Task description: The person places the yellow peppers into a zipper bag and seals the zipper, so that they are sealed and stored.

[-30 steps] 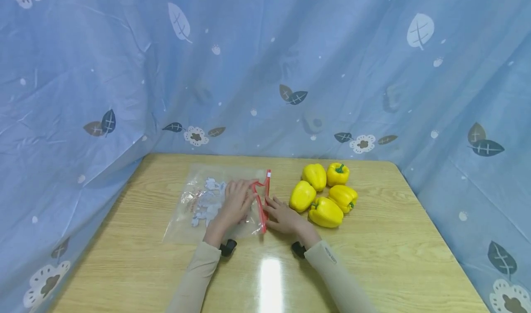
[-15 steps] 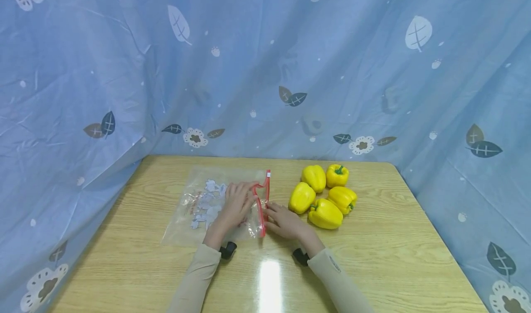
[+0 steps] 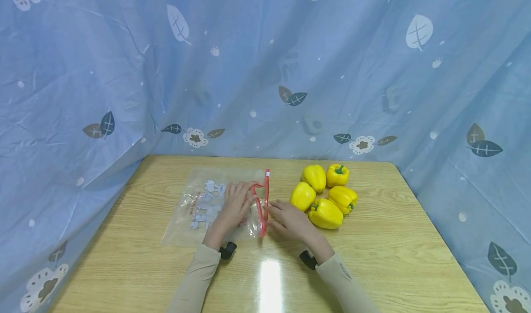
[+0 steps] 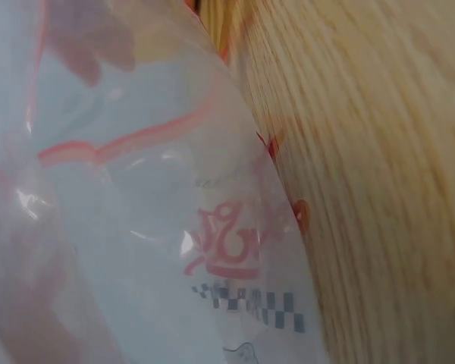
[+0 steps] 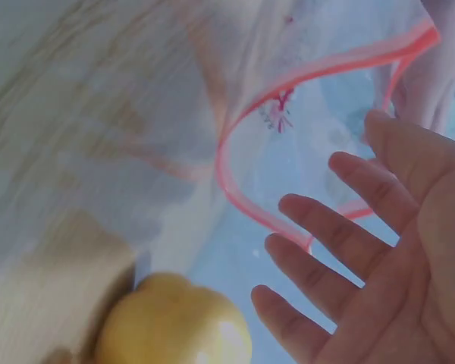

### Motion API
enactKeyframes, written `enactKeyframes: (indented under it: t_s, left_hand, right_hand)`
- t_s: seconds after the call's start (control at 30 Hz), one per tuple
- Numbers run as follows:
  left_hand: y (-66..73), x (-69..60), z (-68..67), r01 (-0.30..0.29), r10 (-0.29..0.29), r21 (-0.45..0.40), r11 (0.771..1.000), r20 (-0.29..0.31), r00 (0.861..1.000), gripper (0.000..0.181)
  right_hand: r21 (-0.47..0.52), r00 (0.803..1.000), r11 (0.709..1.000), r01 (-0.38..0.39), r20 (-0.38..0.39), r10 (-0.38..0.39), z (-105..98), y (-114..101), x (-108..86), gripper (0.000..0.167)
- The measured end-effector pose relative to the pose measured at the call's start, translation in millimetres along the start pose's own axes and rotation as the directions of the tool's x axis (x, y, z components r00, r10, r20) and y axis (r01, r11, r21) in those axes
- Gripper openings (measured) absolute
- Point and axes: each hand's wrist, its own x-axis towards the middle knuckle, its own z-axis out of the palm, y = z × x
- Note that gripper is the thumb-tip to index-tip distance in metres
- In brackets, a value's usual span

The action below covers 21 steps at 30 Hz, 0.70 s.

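A clear zip bag (image 3: 186,216) with a red zip edge and pale printed shapes lies flat on the table, its mouth facing right and gaping. My left hand (image 3: 236,204) is over the bag and pinches its upper layer by the red edge; the left fingertips are partly hidden. Beside the mouth, my right hand (image 3: 292,221) has its fingers spread and fairly straight, holding nothing. The right wrist view shows this right hand (image 5: 364,227) in front of the raised red rim (image 5: 235,171). Printed plastic of the bag (image 4: 159,227) fills much of the left wrist view.
Several yellow bell peppers (image 3: 325,213) are grouped right of the bag, the nearest pepper (image 3: 303,196) close to my right hand. One pepper (image 5: 174,326) shows low in the right wrist view. A blue patterned curtain (image 3: 257,73) encloses the wooden table (image 3: 394,257).
My right hand has drawn slightly to the right and back from the red edge. My left hand keeps its place on the bag, and the peppers have not moved.
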Motion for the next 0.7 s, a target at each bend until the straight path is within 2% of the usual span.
enactKeyframes:
  t_s: [0.2,0.47,0.7]
  left_hand:
    - [0.2,-0.1,0.4,-0.007,0.007,-0.007,1.000,-0.001,1.000,0.042]
    - [-1.2,0.0,1.2,-0.013,0.013,-0.008,1.000,0.014,1.000,0.042]
    - [-0.1,0.2,2.2,-0.006,0.006,-0.014,1.000,0.010,1.000,0.043]
  right_hand:
    - [0.010,0.996,1.000,0.020,-0.084,-0.019,-12,6,-8.2,0.043]
    - [0.110,0.988,0.994,-0.017,-0.150,0.034,-29,11,-20.9,0.042]
    - [0.182,0.987,0.982,-0.042,-0.143,0.069,-47,19,-33.1,0.047]
